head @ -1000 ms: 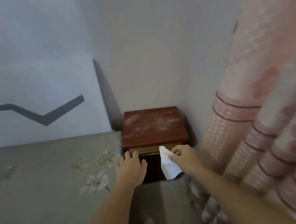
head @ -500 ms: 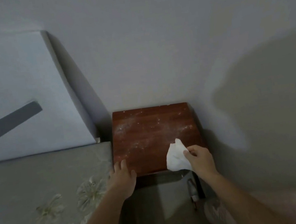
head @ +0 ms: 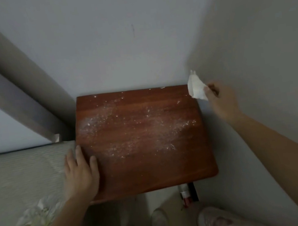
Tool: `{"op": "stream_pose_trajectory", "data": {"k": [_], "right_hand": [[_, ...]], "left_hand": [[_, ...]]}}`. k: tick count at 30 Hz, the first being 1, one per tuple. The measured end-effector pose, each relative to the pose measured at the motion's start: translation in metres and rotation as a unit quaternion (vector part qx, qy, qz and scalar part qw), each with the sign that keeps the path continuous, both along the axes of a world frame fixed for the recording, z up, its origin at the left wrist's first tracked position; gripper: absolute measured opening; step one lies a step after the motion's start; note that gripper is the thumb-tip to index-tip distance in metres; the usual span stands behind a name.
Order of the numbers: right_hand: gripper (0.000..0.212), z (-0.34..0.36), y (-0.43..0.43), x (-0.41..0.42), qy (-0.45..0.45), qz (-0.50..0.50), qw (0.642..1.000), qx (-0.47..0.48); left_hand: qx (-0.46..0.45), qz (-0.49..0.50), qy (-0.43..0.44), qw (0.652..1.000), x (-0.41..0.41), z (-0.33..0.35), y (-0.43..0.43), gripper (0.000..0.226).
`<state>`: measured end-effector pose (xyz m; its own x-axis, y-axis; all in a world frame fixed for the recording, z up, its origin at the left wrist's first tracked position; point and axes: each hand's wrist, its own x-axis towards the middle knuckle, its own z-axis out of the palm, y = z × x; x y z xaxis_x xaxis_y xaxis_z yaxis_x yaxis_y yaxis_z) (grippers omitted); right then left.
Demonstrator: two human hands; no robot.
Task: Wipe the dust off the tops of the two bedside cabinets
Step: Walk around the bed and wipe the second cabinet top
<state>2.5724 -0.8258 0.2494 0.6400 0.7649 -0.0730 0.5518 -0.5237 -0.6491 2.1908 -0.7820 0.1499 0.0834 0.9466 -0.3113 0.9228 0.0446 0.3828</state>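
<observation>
In the corner where the two pale walls meet, we see a reddish-brown bedside cabinet (head: 144,138) from above, its top scattered with white dust (head: 137,131) that lies thickest across the left and middle and thins toward the near edge. Along its left side runs a bed (head: 19,173) with a pale, flower-patterned cover, and a light headboard (head: 0,98) leans up behind it.

Our left hand (head: 80,175) lies flat on the near left corner of the cabinet top, fingers spread and pointing away from us, holding nothing. Our right hand (head: 220,101) is raised at the cabinet's far right corner, close to the right wall, pinching a crumpled white tissue (head: 197,88) between thumb and fingertips. The tissue hangs just off that corner; we cannot tell whether it touches the wood.

On the floor below the cabinet's near edge, we make out a small dark object with a pale band (head: 186,193), blurred, and a light-coloured shoe (head: 215,221) to its right.
</observation>
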Motion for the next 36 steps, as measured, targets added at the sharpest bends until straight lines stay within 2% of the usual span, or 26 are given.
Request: {"op": "stream_pose_trajectory", "data": {"k": [3,6,9,13,14,16,18,21,23,25,27,28,29,31,33,35,36], "right_hand": [[0.021,-0.04,-0.003,0.004,-0.006,0.088,0.992,-0.096],[0.033,-0.063,-0.003,-0.005,0.004,0.098,0.99,-0.097],[0.053,-0.088,0.01,-0.012,-0.092,0.131,0.98,-0.122],[0.088,-0.134,0.026,-0.008,-0.224,0.171,0.936,-0.213],[0.088,-0.139,0.032,-0.008,-0.246,0.156,0.931,-0.22],[0.067,-0.14,0.049,-0.017,-0.231,0.086,0.95,-0.194],[0.06,-0.137,0.064,-0.036,-0.218,0.077,0.962,-0.149],[0.058,-0.132,0.06,-0.073,-0.215,0.201,0.95,-0.102],[0.056,-0.125,0.039,-0.09,-0.2,0.31,0.923,-0.109],[0.055,-0.125,0.019,-0.077,-0.198,0.374,0.897,-0.126],[0.058,-0.135,0.006,-0.039,-0.258,0.362,0.879,-0.172],[0.061,-0.141,0.007,-0.017,-0.292,0.326,0.876,-0.202],[0.063,-0.144,0.013,0.0,-0.305,0.269,0.884,-0.23],[0.063,-0.149,0.038,0.015,-0.253,0.142,0.925,-0.244],[0.071,-0.152,0.074,-0.001,-0.236,0.083,0.942,-0.225],[0.084,-0.152,0.101,-0.043,-0.249,0.13,0.939,-0.199],[0.077,-0.149,0.107,-0.073,-0.259,0.18,0.932,-0.181]], "left_hand": [[0.008,0.026,-0.019,0.999,0.002,-0.013,0.011,0.063],[0.011,0.043,-0.032,0.998,0.007,-0.021,0.012,0.063],[0.027,0.059,-0.031,0.997,0.009,-0.024,0.011,0.061],[0.034,0.076,-0.065,0.994,0.008,-0.025,0.01,0.063],[0.034,0.079,-0.066,0.994,0.009,-0.025,0.01,0.067],[0.039,0.081,-0.07,0.993,0.01,-0.024,0.011,0.073],[0.045,0.081,-0.073,0.993,0.01,-0.024,0.013,0.073],[0.041,0.084,-0.081,0.992,0.009,-0.023,0.013,0.07],[0.037,0.089,-0.091,0.991,0.01,-0.021,0.012,0.068],[0.035,0.089,-0.096,0.991,0.011,-0.019,0.013,0.067],[0.035,0.086,-0.096,0.991,0.012,-0.018,0.014,0.068],[0.034,0.088,-0.096,0.991,0.012,-0.018,0.014,0.069],[0.034,0.09,-0.096,0.991,0.013,-0.018,0.014,0.07],[0.033,0.092,-0.093,0.991,0.012,-0.02,0.014,0.071],[0.032,0.091,-0.088,0.991,0.011,-0.022,0.015,0.073],[0.033,0.09,-0.092,0.991,0.01,-0.023,0.016,0.073],[0.032,0.092,-0.092,0.991,0.01,-0.023,0.016,0.073]]}}
